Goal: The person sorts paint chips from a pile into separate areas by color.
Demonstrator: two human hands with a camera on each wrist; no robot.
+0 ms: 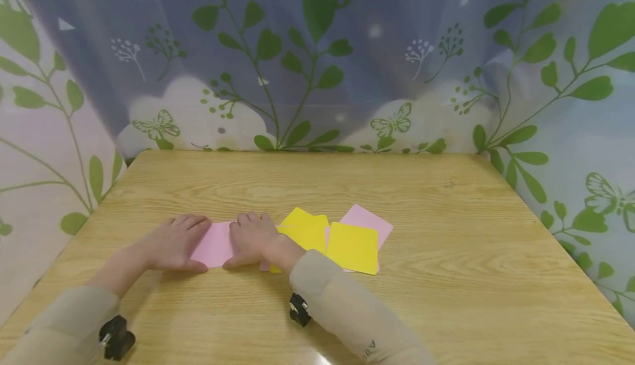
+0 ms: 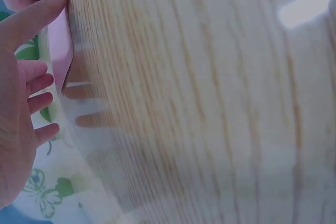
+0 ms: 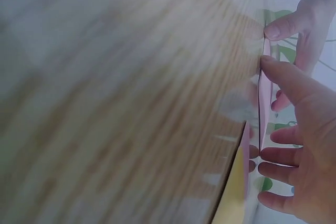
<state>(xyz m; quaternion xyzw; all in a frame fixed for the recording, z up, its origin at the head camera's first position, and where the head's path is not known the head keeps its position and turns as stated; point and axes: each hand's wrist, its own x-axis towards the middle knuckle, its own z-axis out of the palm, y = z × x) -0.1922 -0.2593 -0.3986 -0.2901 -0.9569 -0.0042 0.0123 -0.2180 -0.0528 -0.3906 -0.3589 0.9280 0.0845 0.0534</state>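
A pink card (image 1: 218, 245) lies low over the wooden table between my two hands. My left hand (image 1: 173, 243) holds its left part, thumb at the near edge and fingers toward the far edge. On the other side my right hand (image 1: 255, 238) grips the right part in the same way, its thumb (image 3: 278, 72) touching the near edge in the right wrist view. The left wrist view shows the left thumb (image 2: 50, 6) on the edge of the pink card (image 2: 61, 45). Both hands hide the card's ends.
Right of the hands, yellow cards (image 1: 353, 248) and pink cards (image 1: 364, 220) overlap on the table (image 1: 446, 299). Part of this group lies under the right forearm. A patterned curtain (image 1: 317, 78) with green leaves and butterflies hangs behind the table and along its sides.
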